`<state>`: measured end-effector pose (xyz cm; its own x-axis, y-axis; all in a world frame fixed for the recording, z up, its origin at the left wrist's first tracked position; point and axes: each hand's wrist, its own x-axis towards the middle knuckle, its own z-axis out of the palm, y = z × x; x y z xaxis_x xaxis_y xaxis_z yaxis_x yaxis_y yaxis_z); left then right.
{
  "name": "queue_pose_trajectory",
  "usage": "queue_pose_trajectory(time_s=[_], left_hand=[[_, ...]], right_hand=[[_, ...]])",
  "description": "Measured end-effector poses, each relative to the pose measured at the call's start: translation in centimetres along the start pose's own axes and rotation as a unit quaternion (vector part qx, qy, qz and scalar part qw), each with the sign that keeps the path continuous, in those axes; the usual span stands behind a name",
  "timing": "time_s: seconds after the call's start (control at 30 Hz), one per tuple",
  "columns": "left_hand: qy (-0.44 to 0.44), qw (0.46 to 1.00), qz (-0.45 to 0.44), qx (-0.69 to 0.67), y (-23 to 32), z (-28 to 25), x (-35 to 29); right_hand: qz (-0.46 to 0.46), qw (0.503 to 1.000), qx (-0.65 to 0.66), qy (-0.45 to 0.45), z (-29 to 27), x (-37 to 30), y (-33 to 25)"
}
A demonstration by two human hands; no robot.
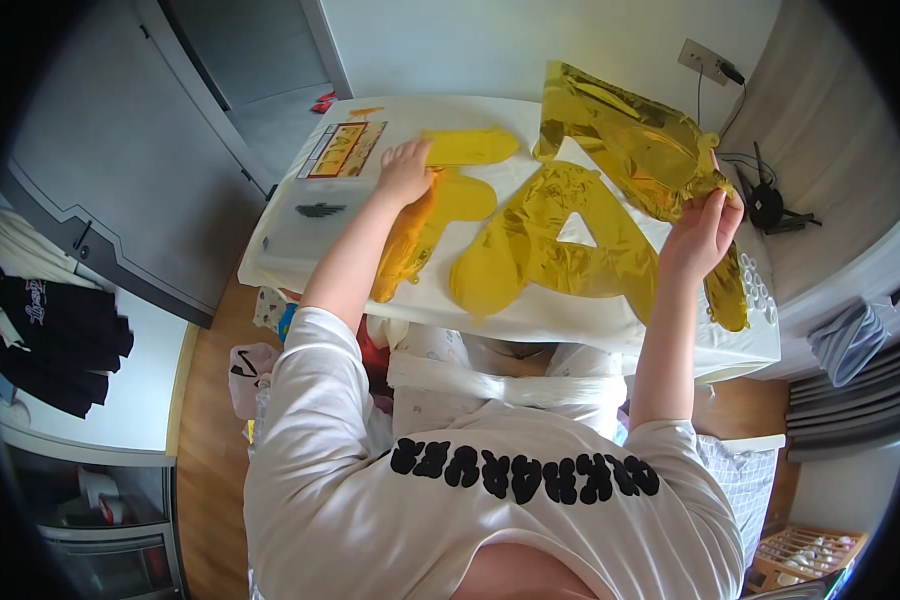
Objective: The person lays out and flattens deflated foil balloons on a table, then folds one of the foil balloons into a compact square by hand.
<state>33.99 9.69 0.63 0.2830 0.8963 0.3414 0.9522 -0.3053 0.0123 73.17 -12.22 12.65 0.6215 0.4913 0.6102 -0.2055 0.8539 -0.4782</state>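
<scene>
Flat gold foil letter balloons lie on a white-covered table (315,270). My left hand (405,172) is closed at the upper left corner of the left foil balloon (467,196), whose stem is creased and orange-tinted; the fingertips are partly hidden. Beside it, in the middle, a larger foil balloon (545,255) with a triangular hole is spread flat. My right hand (708,225) pinches the gathered end of another foil balloon (630,135), an angled, wrinkled one at the right. One narrow part of that foil hangs below the hand toward the table's right edge.
A printed card (342,150) and a clear plastic bag (320,215) lie at the table's left. Small white rings (756,290) sit at its right edge. Behind them stand a black device (767,207) with cables and a wall socket (705,62). Dark clothes (60,335) hang far left.
</scene>
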Motion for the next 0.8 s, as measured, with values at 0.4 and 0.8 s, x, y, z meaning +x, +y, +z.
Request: queue_pose_trajectory(time_s=[0.4,0.8], left_hand=[[-0.112,0.993,0.037,-0.007,5.0,0.0,1.3],[-0.235,0.713,0.173,-0.638,15.6,-4.8,-3.4]], right_hand=[[0.418,0.584,-0.352,-0.601,-7.1,-9.9,-8.2],[0.361,0.715,-0.376,-0.465,-7.8,-14.4,-7.9]])
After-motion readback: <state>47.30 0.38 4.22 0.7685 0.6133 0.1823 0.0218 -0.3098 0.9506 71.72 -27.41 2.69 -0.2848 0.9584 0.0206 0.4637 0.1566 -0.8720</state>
